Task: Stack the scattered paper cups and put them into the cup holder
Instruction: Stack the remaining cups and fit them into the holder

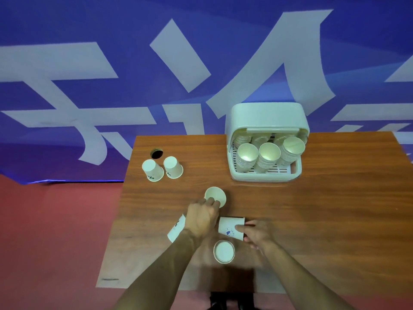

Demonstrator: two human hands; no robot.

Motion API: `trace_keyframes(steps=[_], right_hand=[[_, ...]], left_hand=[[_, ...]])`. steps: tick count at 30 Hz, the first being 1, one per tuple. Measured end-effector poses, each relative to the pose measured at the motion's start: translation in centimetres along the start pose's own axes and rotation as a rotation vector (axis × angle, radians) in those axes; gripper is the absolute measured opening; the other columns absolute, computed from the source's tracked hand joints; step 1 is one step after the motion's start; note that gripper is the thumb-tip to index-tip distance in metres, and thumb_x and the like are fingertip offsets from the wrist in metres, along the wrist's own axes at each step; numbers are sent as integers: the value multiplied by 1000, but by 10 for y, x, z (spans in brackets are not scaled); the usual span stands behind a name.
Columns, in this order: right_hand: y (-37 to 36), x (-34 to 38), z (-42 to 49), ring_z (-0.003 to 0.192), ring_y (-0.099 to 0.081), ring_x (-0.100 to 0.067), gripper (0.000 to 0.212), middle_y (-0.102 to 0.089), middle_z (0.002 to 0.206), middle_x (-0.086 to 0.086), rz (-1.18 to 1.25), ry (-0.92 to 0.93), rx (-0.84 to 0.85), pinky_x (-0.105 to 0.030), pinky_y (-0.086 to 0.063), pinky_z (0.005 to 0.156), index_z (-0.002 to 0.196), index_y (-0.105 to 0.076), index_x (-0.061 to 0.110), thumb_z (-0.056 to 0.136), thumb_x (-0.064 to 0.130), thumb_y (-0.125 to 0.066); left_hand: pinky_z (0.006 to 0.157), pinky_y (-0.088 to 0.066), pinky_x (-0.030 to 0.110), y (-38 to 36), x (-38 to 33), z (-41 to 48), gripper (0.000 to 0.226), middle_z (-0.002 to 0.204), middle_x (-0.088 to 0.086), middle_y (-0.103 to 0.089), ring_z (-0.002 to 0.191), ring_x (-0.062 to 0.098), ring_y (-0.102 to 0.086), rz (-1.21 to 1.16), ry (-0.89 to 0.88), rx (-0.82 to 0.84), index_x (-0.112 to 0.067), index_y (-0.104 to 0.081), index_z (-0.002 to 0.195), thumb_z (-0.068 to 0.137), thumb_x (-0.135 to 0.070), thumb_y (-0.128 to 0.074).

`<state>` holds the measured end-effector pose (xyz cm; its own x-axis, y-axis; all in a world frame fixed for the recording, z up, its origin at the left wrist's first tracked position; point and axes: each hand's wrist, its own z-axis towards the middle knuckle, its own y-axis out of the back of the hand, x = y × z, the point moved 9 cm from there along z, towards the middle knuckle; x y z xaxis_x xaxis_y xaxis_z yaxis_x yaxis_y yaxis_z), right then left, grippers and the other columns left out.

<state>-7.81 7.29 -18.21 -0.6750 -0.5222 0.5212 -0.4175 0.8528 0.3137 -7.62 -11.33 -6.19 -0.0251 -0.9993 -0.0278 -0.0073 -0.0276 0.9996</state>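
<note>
Upright cup (218, 195): front-left of holder (266, 115); left hand (202, 217) pinches its rim.
Lying cup (230, 228): nearer still; right hand (257, 233) fingers curl round it.
Holder: holds cup stacks (268, 155), three in front.
Around: side cup (176, 228) under the left wrist; near cup (224, 251) between the forearms; inverted cups (153, 170) far left of holder, by table hole (156, 153).

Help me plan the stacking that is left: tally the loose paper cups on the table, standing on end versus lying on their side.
Cups standing on end: 4
Cups lying on their side: 2
Total: 6 loose cups, not counting the stacks in the cup holder.
</note>
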Motion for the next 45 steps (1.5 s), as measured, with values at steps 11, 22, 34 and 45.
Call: trace_keyframes(steps=[11, 22, 34, 45], right_hand=[[44, 68, -30, 92, -68, -10, 13, -72, 97, 15, -626, 539, -299, -31, -53, 76, 99, -71, 33, 87, 33, -70], [121, 151, -108, 81, -65, -10, 14, -66, 87, 15, -928, 906, -690, -27, -46, 56, 92, -65, 33, 82, 25, -71], [152, 194, -154, 71, -58, -5, 7, -63, 77, 16, -966, 1032, -868, -17, -14, 47, 86, -63, 34, 85, 38, -69], [174, 206, -147, 72, -60, -3, 7, -65, 83, 20, -1061, 1031, -873, -21, -32, 45, 89, -64, 38, 88, 44, -68]], left_hand=[[49, -44, 30, 26, 0, 3, 12, 68, -4, -61, 59, 21, -58, -119, -154, -167, -21, -64, 71, 75, -15, -74], [60, -37, 33, 106, -23, 53, 9, 80, -5, -62, 68, 21, -55, 1, -372, -303, -23, -62, 80, 88, -27, -60], [65, -42, 37, 161, -34, 71, 20, 73, 1, -55, 69, 26, -50, 83, -481, -419, -19, -60, 75, 91, -29, -52], [62, -35, 36, 187, -37, 79, 15, 69, 0, -53, 65, 25, -47, 168, -452, -446, -19, -60, 72, 83, -27, -67]])
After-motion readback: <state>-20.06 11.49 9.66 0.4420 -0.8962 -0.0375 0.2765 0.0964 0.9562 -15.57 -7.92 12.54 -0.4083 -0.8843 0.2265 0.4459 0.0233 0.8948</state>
